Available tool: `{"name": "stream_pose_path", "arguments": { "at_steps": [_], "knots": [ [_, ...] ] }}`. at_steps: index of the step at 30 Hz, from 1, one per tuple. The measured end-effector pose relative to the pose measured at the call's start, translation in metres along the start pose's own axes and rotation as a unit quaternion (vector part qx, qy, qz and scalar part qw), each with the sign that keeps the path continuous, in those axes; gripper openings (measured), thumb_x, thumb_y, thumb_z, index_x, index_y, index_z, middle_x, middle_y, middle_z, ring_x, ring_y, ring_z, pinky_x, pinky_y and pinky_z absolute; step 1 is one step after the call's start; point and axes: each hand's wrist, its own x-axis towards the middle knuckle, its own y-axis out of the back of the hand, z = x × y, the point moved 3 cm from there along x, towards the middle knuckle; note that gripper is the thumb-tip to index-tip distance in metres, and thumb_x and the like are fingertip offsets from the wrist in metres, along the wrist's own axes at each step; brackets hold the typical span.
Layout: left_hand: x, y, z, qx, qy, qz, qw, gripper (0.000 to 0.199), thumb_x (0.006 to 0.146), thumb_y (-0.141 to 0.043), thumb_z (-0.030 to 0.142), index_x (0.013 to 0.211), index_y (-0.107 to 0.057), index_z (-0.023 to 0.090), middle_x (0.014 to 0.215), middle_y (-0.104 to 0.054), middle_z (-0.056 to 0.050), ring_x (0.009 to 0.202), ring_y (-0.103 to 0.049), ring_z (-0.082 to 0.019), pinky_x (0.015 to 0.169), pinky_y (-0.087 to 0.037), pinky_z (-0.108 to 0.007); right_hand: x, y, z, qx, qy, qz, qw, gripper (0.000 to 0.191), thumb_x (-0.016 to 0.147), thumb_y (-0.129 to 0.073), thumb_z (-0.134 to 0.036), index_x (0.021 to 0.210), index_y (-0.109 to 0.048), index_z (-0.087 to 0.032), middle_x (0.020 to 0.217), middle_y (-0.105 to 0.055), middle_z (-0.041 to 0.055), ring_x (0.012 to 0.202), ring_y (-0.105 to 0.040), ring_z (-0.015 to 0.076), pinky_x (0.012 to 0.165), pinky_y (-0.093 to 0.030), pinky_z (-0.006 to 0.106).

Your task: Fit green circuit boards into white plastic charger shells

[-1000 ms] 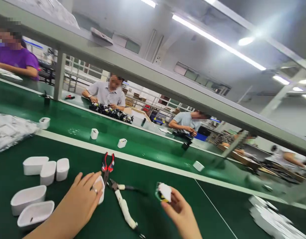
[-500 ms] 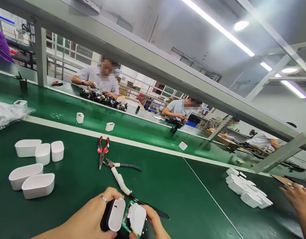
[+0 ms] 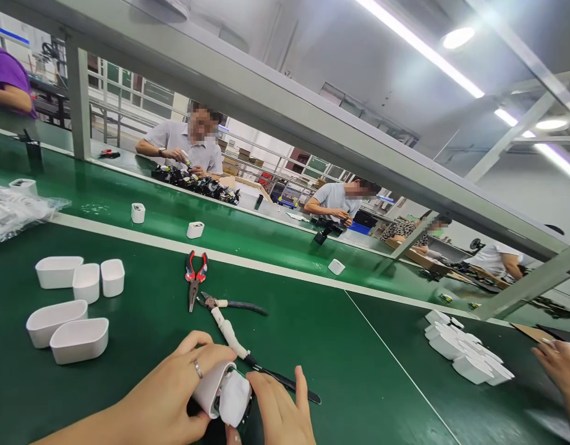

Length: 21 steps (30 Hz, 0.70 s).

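Note:
My left hand (image 3: pixel 174 386), with a ring on one finger, is wrapped round a white oval shell (image 3: pixel 209 390) at the bottom centre. From the right, my right hand (image 3: pixel 285 405) grips a circuit board assembly with a white pad (image 3: pixel 235 397) at the shell's open mouth. The board's green edge shows beside the shell's rim, and its far part is hidden. Just beyond my hands lie the cutters with white-wrapped handle (image 3: pixel 227 330), the red-handled pliers (image 3: pixel 195 281) and a dark flat tool (image 3: pixel 289 383).
Several white shells (image 3: pixel 78 341) stand at left, near a plastic bag of white parts (image 3: pixel 11 213). More shells (image 3: pixel 470 352) are piled at right beside another person's hand (image 3: pixel 558 368). White units (image 3: pixel 195 230) sit on the green belt (image 3: pixel 261 247). People work beyond it.
The board assembly has come against the shell's mouth, and the shell is tilted differently. My right hand shows more, one finger raised. The units on the belt have shifted slightly left.

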Motion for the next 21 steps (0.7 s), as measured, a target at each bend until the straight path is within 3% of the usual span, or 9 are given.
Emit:
{"name": "stream_pose_path", "arguments": {
  "at_steps": [8, 13, 18, 21],
  "knots": [
    [-0.001, 0.0, -0.003, -0.019, 0.053, 0.012, 0.998, 0.061, 0.05, -0.04, 0.001, 0.106, -0.04, 0.026, 0.106, -0.044, -0.003, 0.096, -0.044, -0.017, 0.082, -0.04, -0.029, 0.014, 0.003, -0.002, -0.043, 0.08, -0.127, 0.988, 0.039, 0.055, -0.044, -0.017, 0.093, -0.043, -0.019, 0.073, -0.061, 0.0044, 0.069, -0.059, 0.0228, 0.08, -0.031, 0.061],
    [-0.001, 0.001, -0.004, -0.038, 0.074, 0.016, 0.996, 0.056, 0.053, -0.042, 0.005, 0.105, -0.04, 0.025, 0.109, -0.043, -0.003, 0.099, -0.045, -0.017, 0.086, -0.038, -0.031, 0.018, 0.004, -0.005, -0.041, 0.092, -0.13, 0.986, 0.035, 0.06, -0.047, -0.018, 0.094, -0.043, -0.018, 0.073, -0.062, 0.0049, 0.069, -0.059, 0.0236, 0.076, -0.034, 0.063],
    [0.0, 0.003, -0.005, -0.039, 0.087, 0.031, 0.995, 0.055, 0.053, -0.041, 0.005, 0.104, -0.042, 0.025, 0.114, -0.042, -0.002, 0.107, -0.04, -0.018, 0.089, -0.036, -0.031, 0.011, 0.001, 0.001, 0.004, 0.054, -0.127, 0.99, 0.051, 0.062, -0.048, -0.019, 0.11, -0.03, -0.019, 0.091, -0.062, 0.0074, 0.078, -0.06, 0.0243, 0.077, -0.04, 0.056],
    [0.001, 0.003, -0.005, -0.036, 0.086, 0.036, 0.995, 0.053, 0.054, -0.043, 0.006, 0.104, -0.043, 0.025, 0.115, -0.042, -0.001, 0.109, -0.038, -0.018, 0.091, -0.035, -0.031, 0.004, -0.002, 0.004, 0.016, 0.061, -0.098, 0.993, 0.05, 0.065, -0.046, -0.019, 0.111, -0.027, -0.019, 0.09, -0.062, 0.0063, 0.076, -0.061, 0.0228, 0.075, -0.042, 0.055]
  ]
}}
